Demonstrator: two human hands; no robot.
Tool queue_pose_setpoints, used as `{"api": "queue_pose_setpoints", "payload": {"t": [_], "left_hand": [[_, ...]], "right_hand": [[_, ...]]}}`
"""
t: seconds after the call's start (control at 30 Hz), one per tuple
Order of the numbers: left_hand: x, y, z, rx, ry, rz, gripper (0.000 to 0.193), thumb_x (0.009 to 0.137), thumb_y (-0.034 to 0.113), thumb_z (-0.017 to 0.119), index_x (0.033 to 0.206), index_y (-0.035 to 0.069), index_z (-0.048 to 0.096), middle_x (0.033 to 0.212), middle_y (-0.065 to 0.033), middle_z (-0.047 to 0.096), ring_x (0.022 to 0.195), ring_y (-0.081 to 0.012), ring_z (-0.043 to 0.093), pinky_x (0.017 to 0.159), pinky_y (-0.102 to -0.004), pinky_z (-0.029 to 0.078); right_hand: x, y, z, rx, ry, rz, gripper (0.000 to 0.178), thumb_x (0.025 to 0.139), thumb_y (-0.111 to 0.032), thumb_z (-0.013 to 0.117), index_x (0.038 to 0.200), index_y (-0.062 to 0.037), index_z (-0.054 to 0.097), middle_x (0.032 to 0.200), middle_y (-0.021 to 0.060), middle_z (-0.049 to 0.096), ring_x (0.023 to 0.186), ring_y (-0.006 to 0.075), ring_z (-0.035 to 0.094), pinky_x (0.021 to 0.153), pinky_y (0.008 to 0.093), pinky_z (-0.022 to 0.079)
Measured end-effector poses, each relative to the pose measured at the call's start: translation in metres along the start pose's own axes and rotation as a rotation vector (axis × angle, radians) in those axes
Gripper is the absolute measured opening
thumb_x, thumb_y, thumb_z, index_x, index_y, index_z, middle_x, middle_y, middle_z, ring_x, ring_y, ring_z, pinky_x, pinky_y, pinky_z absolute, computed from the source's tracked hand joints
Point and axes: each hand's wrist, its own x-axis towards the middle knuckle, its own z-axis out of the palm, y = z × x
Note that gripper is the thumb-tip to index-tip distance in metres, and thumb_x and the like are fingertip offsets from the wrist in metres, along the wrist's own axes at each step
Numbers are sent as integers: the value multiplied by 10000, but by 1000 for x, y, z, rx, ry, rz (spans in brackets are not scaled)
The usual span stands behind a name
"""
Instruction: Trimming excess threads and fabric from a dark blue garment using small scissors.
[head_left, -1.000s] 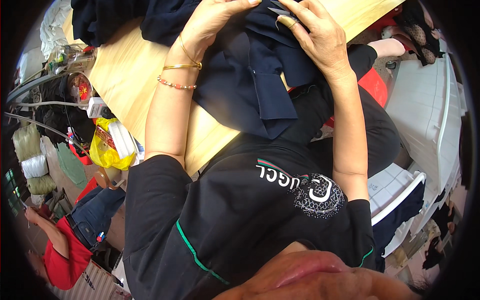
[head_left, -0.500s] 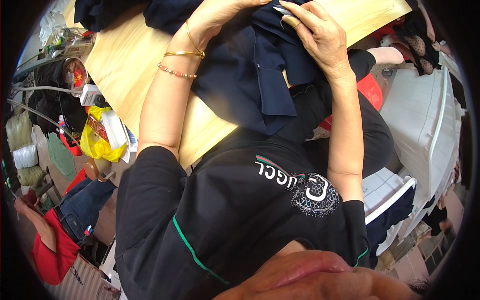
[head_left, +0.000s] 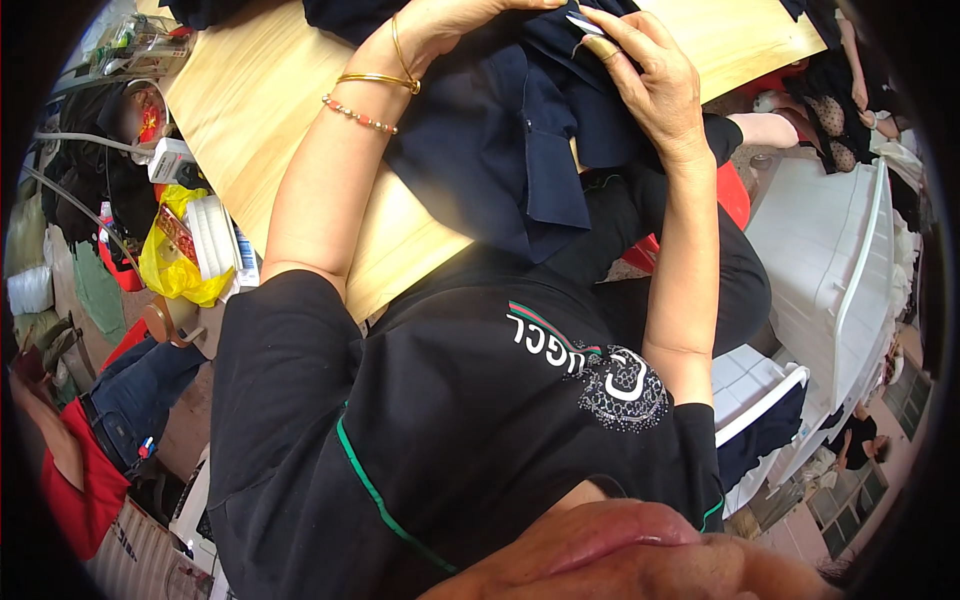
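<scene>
Dark navy fabric [head_left: 465, 140], which looks like a garment piece with a stitched flap, spreads over the pale wooden table [head_left: 235, 105] and hangs off its near edge. My left hand [head_left: 450, 18], partly cut off by the top of the view, has its fingertips closed on the upper part of this cloth. Between the thumb and fingers of my right hand [head_left: 655, 85] sits a small silver pointed blade, seemingly thread snips [head_left: 584, 24]; most of the tool is hidden. The blade lies against the fabric beside my left fingertips. A gold-coloured band circles my right thumb.
More dark cloth lies at the table's far side. Left of the table are a yellow plastic bag [head_left: 180, 255], a white power strip [head_left: 170, 160] with cables, and a person in red [head_left: 90, 480]. White plastic bins [head_left: 815, 235] stand at the right; another person is beyond them.
The view has shifted slightly. Both hands stay close together at the cloth, and the silver blade remains in my right hand, angled a little differently.
</scene>
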Motion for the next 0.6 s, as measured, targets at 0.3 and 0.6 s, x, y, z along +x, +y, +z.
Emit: {"api": "queue_pose_setpoints", "payload": {"t": [0.3, 0.6], "left_hand": [[-2, 1, 1, 7, -4, 3, 121, 951, 107, 657, 1009, 7, 692, 945, -18, 684, 884, -90, 610, 849, -217, 481], [1, 1, 2, -2, -41, -8, 129, 952, 120, 667, 1005, 6, 691, 945, -19, 686, 880, -93, 615, 845, -211, 480]], "right_hand": [[0, 10, 13, 413, 182, -149, 236, 872, -95, 740, 1100, -39, 723, 797, 125, 636, 672, 265, 624, 614, 339, 486], [-6, 4, -2, -51, -57, 23, 295, 863, -143, 766, 1134, -41, 711, 914, 89, 661, 774, 190, 637, 718, 294, 494]]}}
